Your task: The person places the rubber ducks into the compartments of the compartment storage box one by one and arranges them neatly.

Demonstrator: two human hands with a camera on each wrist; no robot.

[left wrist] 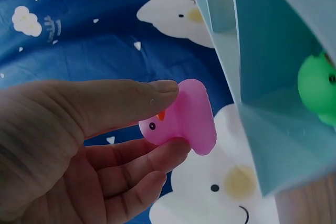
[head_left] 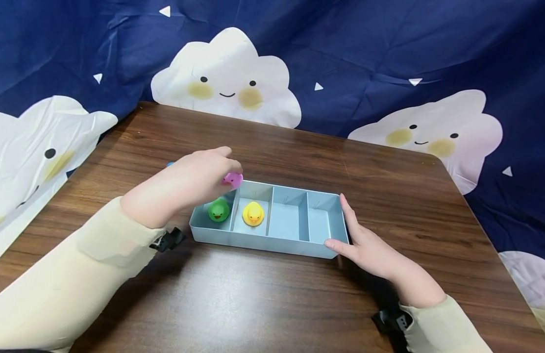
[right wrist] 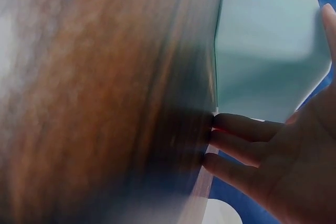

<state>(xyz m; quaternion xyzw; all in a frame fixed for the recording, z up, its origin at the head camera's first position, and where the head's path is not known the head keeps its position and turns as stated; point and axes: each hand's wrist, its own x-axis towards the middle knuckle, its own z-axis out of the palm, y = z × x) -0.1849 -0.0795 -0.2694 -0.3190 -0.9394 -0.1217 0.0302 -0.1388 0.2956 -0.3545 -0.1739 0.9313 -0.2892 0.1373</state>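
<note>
My left hand (head_left: 197,176) pinches a pink rubber duck (left wrist: 191,116) between thumb and fingers, above the far left corner of a light blue divided tray (head_left: 263,243). A green rubber duck (head_left: 218,211) sits in the leftmost compartment, partly overlapped by the left hand's side of the view. Beside it, a yellow rubber duck (head_left: 253,214) stands in the second compartment. At the tray's right end my right hand (head_left: 369,250) holds it, thumb over the near rim and index finger along the end wall. Its other fingers (right wrist: 236,174) reach down by the table.
A small blue thing (head_left: 170,164) peeks out behind the left wrist, mostly hidden. The brown wooden table (head_left: 263,304) carries the tray. Beyond its far edge hangs a dark blue cloth (head_left: 343,54) with smiling white clouds.
</note>
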